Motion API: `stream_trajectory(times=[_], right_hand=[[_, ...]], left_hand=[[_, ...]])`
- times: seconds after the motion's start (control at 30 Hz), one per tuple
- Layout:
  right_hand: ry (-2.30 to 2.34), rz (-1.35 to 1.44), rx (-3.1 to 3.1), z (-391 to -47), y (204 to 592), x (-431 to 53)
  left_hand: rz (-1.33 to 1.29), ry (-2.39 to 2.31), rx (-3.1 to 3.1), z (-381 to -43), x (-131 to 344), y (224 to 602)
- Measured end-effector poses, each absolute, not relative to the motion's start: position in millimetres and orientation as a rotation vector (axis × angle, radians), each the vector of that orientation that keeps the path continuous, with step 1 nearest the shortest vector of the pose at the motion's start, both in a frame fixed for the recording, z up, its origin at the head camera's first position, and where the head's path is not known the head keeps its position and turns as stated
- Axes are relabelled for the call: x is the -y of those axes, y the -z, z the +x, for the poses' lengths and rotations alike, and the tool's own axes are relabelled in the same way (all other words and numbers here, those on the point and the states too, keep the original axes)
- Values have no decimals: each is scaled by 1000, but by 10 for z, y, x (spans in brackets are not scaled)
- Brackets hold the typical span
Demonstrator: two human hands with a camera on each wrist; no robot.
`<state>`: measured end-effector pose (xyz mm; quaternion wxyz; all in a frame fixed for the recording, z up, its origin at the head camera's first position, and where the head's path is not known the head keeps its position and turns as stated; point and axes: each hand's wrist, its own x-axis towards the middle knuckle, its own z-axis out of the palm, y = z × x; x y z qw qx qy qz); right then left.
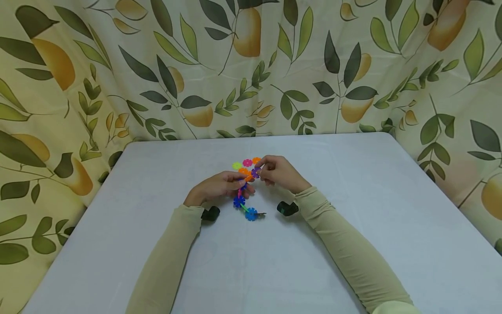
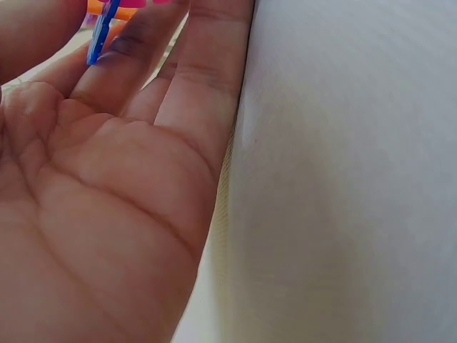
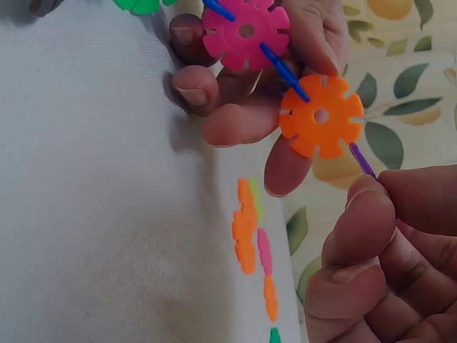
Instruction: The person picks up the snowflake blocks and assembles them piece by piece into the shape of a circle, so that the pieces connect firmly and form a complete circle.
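A chain of slotted plastic snowflake discs, with a light blue disc (image 1: pixel 251 213) at its near end, hangs from my left hand (image 1: pixel 217 185). That hand pinches the chain by its orange disc (image 3: pixel 325 136) between thumb and fingers. A pink disc (image 3: pixel 246 56) and a blue disc (image 2: pixel 102 36) sit farther along the chain, near the left fingers. My right hand (image 1: pixel 280 172) pinches a purple disc (image 3: pixel 362 160) between thumb and forefinger. Seen edge-on in the right wrist view, the purple disc meets a slot of the orange one; how deep it sits, I cannot tell.
Loose discs lie on the white table (image 1: pixel 333 270) beyond the hands, among them a yellow disc (image 1: pixel 237 165), a pink loose disc (image 1: pixel 247 162) and an orange loose disc (image 1: pixel 256 160). Black objects (image 1: pixel 287 208) show by both wrists. A leaf-patterned curtain (image 1: pixel 235 87) hangs behind the table.
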<state>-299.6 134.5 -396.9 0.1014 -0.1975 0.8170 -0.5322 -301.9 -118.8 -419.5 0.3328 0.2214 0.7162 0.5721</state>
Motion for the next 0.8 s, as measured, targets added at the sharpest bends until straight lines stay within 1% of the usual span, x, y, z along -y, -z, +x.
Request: stream_trajectory(times=[0.47, 0.8], right_hand=[[1621, -621, -2370, -2965, 3981, -1307], [1619, -648, -2385, -2938, 4077, -1234]], left_hand=[[598, -1484, -1919, -3019, 1158, 4205], [602, -1437, -2002, -3017, 1143, 4211]])
